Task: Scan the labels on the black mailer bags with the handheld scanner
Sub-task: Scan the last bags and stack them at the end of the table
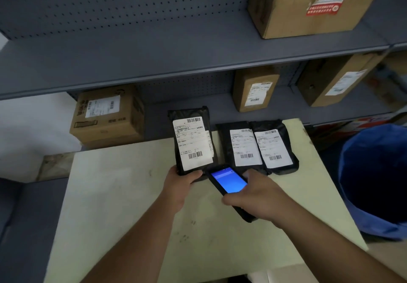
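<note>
My left hand [179,183] grips the bottom edge of a black mailer bag [191,138], holding it upright with its white barcode label facing me. My right hand [257,195] holds the black handheld scanner [229,180], whose blue screen is lit; its top end points at the lower edge of the raised bag. Two more black mailer bags lie flat side by side on the pale table [132,194]: the middle bag [240,146] and the right bag [274,147], both with labels up.
Grey metal shelving runs behind the table. Cardboard boxes stand on it: one at lower left [108,116], two at lower right [255,89] [337,80], a large one above [308,3]. A blue bin [374,179] stands right of the table.
</note>
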Demonstrator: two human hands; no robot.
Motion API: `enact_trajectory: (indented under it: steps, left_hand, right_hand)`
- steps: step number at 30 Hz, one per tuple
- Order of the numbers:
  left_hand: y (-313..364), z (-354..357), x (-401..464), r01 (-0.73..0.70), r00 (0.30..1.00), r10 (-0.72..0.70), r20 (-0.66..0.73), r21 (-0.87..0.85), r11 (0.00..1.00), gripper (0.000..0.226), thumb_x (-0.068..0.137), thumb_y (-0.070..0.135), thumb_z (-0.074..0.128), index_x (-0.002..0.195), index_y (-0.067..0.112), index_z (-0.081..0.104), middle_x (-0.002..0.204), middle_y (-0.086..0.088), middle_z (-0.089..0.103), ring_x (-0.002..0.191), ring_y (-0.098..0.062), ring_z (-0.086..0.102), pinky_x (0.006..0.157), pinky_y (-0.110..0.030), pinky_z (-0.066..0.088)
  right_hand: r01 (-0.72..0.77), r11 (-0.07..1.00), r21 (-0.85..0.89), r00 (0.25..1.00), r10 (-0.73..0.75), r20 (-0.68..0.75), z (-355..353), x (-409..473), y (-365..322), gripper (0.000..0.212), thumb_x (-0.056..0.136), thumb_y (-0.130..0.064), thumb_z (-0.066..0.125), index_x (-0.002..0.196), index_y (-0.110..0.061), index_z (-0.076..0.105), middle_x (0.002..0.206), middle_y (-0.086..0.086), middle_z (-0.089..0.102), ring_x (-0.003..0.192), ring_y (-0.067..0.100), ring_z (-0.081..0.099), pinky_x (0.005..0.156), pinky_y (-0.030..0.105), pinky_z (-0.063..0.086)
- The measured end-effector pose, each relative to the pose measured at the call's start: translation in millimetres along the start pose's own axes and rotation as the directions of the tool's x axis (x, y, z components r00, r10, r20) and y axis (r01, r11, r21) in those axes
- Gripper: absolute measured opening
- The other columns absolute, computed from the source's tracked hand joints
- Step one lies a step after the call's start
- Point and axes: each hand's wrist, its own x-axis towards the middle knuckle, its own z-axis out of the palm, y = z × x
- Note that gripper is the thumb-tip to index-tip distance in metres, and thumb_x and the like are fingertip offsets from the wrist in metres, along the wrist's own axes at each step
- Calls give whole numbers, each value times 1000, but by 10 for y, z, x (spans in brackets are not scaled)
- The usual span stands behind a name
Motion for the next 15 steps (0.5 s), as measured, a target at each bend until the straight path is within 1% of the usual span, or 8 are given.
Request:
enact_trajectory:
  steps: [3, 5, 7, 9, 11, 12, 13, 15]
  left_hand:
    - [15, 274, 17, 18, 1000, -17, 24, -15, 1000, 31, 90, -7, 71, 110, 16, 75, 100, 2, 84, 88, -11, 81, 72, -20, 61]
    - [12, 467, 37, 42, 998, -40, 52, -43, 998, 32, 90, -5, 73, 117, 12, 75, 112, -6, 82, 100, -18, 80, 80, -24, 62]
    - [-2, 658, 46, 75, 994, -70, 80, -64, 995, 34, 91, -3, 73, 123, 7, 73, 116, -10, 81, 104, -22, 79, 80, -24, 63]
    - [-4, 847, 38, 104, 991, -96, 98, -84, 991, 29, 93, -4, 71, 120, 6, 74, 108, -7, 83, 95, -18, 81, 79, -24, 64]
    - [-9, 1054, 28, 135, 986, -125, 107, -90, 987, 22, 94, -2, 70, 112, 9, 75, 94, -1, 84, 81, -13, 80, 87, -29, 62]
    - [-12, 1150, 24, 145, 985, -136, 108, -85, 986, 19, 94, 0, 71, 109, 10, 76, 90, 0, 84, 78, -13, 79, 89, -32, 60]
    - [-19, 1231, 36, 156, 983, -147, 108, -80, 985, 19, 94, 2, 72, 110, 10, 76, 89, 0, 83, 77, -13, 79, 88, -32, 61]
    - [-16, 1402, 55, 179, 978, -168, 124, -89, 980, 23, 94, 5, 72, 117, 8, 74, 97, -2, 83, 80, -13, 80, 76, -24, 64]
  right_hand:
    - [-20, 999, 33, 1000, 21, -18, -172, 4, 144, 54, 66, -44, 87, 107, -19, 61, 99, 4, 73, 85, 19, 72, 66, 32, 52]
    - [-32, 998, 46, 999, 33, -29, -288, 11, 244, 52, 66, -43, 87, 105, -19, 61, 96, 2, 72, 86, 19, 73, 66, 32, 53]
    - [-39, 998, 55, 998, 41, -39, -398, 17, 337, 51, 66, -42, 86, 103, -20, 61, 98, 1, 72, 87, 19, 73, 66, 33, 56]
    - [-47, 996, 70, 997, 51, -52, -502, 29, 420, 50, 65, -42, 86, 103, -21, 60, 99, 1, 72, 85, 18, 73, 66, 33, 56]
    - [-57, 995, 85, 996, 63, -59, -615, 43, 507, 50, 66, -42, 86, 103, -21, 60, 98, 1, 72, 85, 18, 73, 65, 32, 55]
    - [-59, 994, 91, 996, 65, -63, -663, 53, 545, 50, 66, -42, 86, 103, -21, 60, 99, 2, 73, 87, 18, 74, 65, 31, 55]
    - [-59, 993, 97, 995, 66, -68, -707, 64, 579, 50, 66, -42, 86, 103, -21, 60, 99, 2, 73, 88, 19, 74, 66, 32, 56]
    - [-60, 992, 112, 995, 69, -77, -792, 86, 651, 50, 65, -42, 86, 104, -21, 62, 99, 3, 75, 89, 20, 76, 67, 33, 59]
